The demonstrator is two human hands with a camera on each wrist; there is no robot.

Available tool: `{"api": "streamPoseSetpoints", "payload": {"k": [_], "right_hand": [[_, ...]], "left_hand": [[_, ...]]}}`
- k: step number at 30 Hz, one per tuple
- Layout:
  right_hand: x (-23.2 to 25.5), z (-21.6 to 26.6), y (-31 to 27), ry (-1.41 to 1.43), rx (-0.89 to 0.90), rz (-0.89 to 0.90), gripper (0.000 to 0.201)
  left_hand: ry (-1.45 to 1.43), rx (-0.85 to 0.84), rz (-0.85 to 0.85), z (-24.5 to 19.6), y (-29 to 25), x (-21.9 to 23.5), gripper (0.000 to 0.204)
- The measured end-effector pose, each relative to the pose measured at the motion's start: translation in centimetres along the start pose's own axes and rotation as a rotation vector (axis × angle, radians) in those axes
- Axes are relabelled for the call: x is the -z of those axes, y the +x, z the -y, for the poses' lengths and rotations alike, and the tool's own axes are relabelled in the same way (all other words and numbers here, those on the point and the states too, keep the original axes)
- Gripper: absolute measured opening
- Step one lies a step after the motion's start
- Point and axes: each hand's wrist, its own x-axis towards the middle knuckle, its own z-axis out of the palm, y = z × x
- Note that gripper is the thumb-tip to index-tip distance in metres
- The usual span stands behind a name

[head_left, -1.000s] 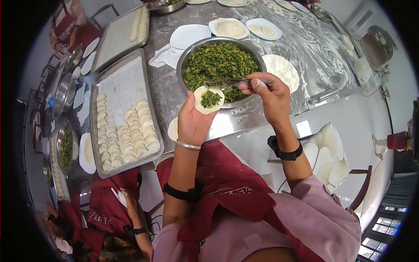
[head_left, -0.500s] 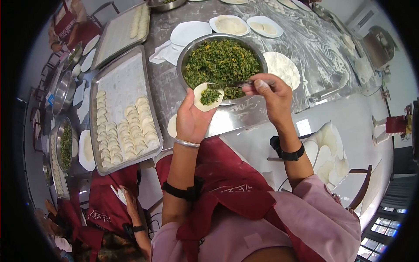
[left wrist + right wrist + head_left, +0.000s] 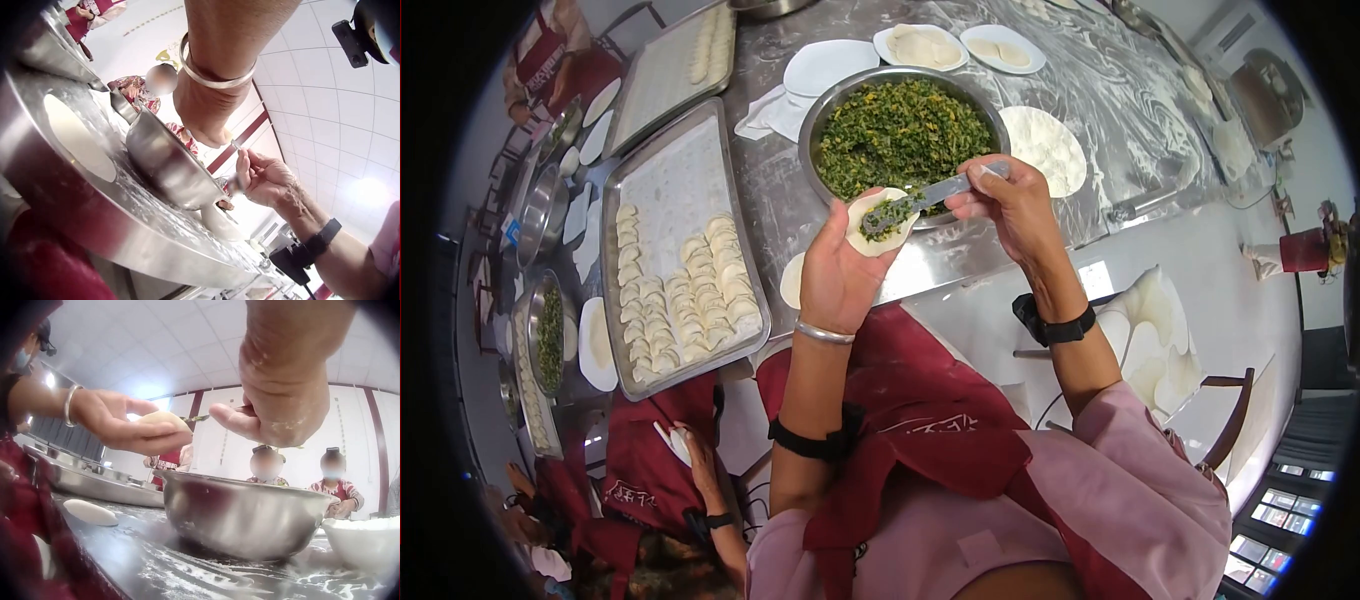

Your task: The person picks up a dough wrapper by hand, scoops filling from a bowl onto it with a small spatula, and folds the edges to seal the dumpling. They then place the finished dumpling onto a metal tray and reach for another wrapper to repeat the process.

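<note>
My left hand [image 3: 845, 275] cradles a round dumpling wrapper [image 3: 862, 240] in its curved fingers, thumb along the edge. Chopped green filling [image 3: 884, 222] lies in the wrapper's middle. With thumb and fingers, my right hand [image 3: 1015, 205] grips a flat metal filling spatula [image 3: 945, 189], its blade lying over the filling with green bits stuck on it. Just beyond both hands stands a steel bowl [image 3: 804, 160] heaped with the same green and yellow filling. In the right wrist view the wrapper [image 3: 164, 419] bends upward within the left hand [image 3: 119, 422].
Left of the bowl lies a metal tray [image 3: 665, 180] with rows of folded dumplings [image 3: 690, 310]. A loose wrapper [image 3: 792, 280] is by the table edge. A bowl of flour [image 3: 1045, 150] and plates of wrappers [image 3: 920, 47] stand beyond. Another person's hand [image 3: 700, 465] is at lower left.
The spatula has turned so its flat face shows, and its blade has come down from the wrapper's far rim onto the filling. My right hand has tilted with it; the left stays nearly still.
</note>
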Motion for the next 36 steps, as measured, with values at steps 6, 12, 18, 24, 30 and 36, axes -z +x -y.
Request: {"api": "streamPoseSetpoints", "payload": {"k": [6, 12, 18, 24, 30, 36], "right_hand": [[0.1, 0.5, -0.3, 0.019, 0.125, -0.025, 0.019], [1.1, -0.2, 0.4, -0.363, 0.392, -0.070, 0.012], [1.4, -5.2, 0.8, -1.060, 0.783, 0.088, 0.017], [-2.2, -1.7, -2.8, -0.925, 0.822, 0.203, 0.023], [-4.7, -1.4, -5.2, -0.830, 0.938, 0.408, 0.021], [-5.9, -1.9, -5.3, -0.774, 0.937, 0.376, 0.016]], "left_hand": [[-0.014, -0.011, -0.014, -0.2, 0.1, 0.7, 0.053], [-0.055, -0.006, -0.041, -0.2, -0.2, 1.4, 0.053], [-0.053, -0.007, -0.036, -0.4, -1.3, 1.3, 0.052], [0.025, -0.009, -0.041, -0.7, -2.9, 0.8, 0.050], [0.041, 0.022, 0.027, -0.6, -4.3, 0.9, 0.044], [0.119, -0.029, -0.005, -0.1, -6.0, -0.2, 0.043]]}}
